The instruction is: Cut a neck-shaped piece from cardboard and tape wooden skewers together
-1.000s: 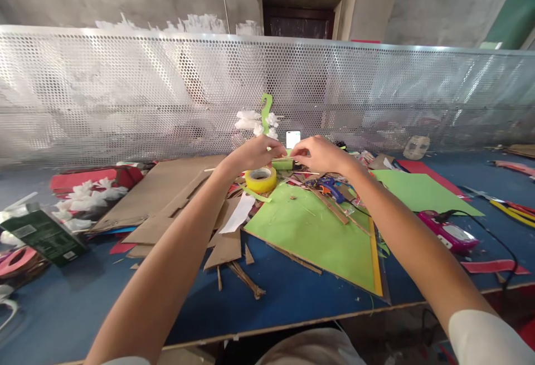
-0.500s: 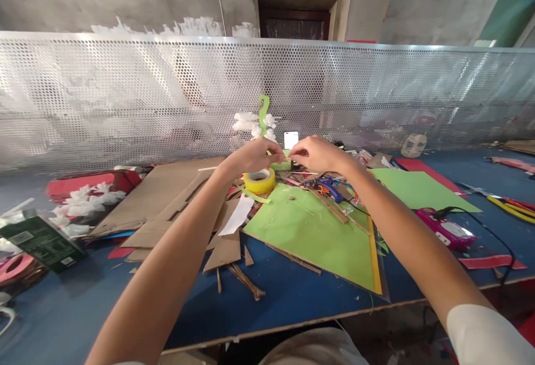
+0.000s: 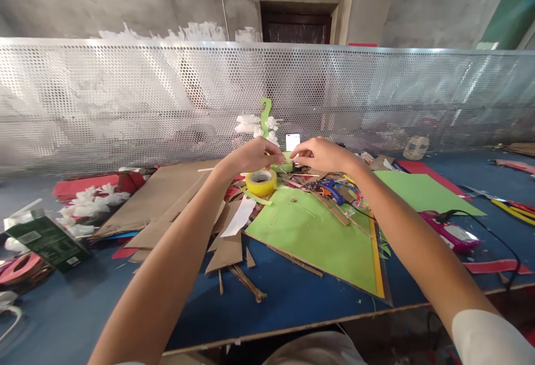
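Both my arms reach far across the blue table (image 3: 292,298). My left hand (image 3: 251,156) and my right hand (image 3: 320,155) meet above a small green piece (image 3: 285,165), fingers pinched on it from either side. A yellow tape roll (image 3: 261,181) lies just below my left hand. Behind the hands stand a green curled paper shape with white paper flowers (image 3: 257,122) and a lit phone (image 3: 292,141). A large green sheet on cardboard (image 3: 317,234) lies below my hands.
Cardboard sheets (image 3: 167,198) lie left of centre, with white paper flowers and red paper (image 3: 92,195) further left. A blue glue gun (image 3: 332,189), a pink device with a cable (image 3: 447,231) and another green sheet (image 3: 418,189) are at the right. A perforated metal screen (image 3: 125,97) backs the table.
Both hands stay pinched together on the small green piece; only the camera view has shifted slightly.
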Demonstrator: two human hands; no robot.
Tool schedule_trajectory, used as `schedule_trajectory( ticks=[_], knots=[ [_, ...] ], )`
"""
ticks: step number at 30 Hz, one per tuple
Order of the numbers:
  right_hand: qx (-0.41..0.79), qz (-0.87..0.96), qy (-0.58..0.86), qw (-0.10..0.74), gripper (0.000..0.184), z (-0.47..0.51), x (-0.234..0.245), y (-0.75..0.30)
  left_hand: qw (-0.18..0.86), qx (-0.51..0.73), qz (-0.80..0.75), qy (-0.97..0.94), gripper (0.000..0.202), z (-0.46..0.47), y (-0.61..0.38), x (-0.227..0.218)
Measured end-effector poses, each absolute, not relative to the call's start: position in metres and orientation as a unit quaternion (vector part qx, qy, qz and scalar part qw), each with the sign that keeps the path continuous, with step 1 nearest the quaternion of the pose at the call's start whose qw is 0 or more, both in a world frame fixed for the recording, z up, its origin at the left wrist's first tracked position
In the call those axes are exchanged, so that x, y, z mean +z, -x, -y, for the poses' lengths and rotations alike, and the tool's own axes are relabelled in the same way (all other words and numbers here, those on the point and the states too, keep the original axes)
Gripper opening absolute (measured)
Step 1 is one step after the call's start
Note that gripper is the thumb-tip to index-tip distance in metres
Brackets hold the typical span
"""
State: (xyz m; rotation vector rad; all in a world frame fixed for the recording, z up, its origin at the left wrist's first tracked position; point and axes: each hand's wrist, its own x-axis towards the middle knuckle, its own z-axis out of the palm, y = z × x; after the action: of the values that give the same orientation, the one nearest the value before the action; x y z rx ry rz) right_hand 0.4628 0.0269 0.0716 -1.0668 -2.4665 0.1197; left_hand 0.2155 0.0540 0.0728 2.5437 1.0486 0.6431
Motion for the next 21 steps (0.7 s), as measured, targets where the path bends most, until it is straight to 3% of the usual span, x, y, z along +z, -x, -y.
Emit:
schedule_trajectory(
  ticks=[21],
  knots=[
    [0.045, 0.878, 0.397, 0.261, 0.03, -0.0249, 0.0681, -0.4557, 0.164, 0.237, -0.334, -0.897, 0.028, -0.0541, -0.2119, 0.0742]
  ],
)
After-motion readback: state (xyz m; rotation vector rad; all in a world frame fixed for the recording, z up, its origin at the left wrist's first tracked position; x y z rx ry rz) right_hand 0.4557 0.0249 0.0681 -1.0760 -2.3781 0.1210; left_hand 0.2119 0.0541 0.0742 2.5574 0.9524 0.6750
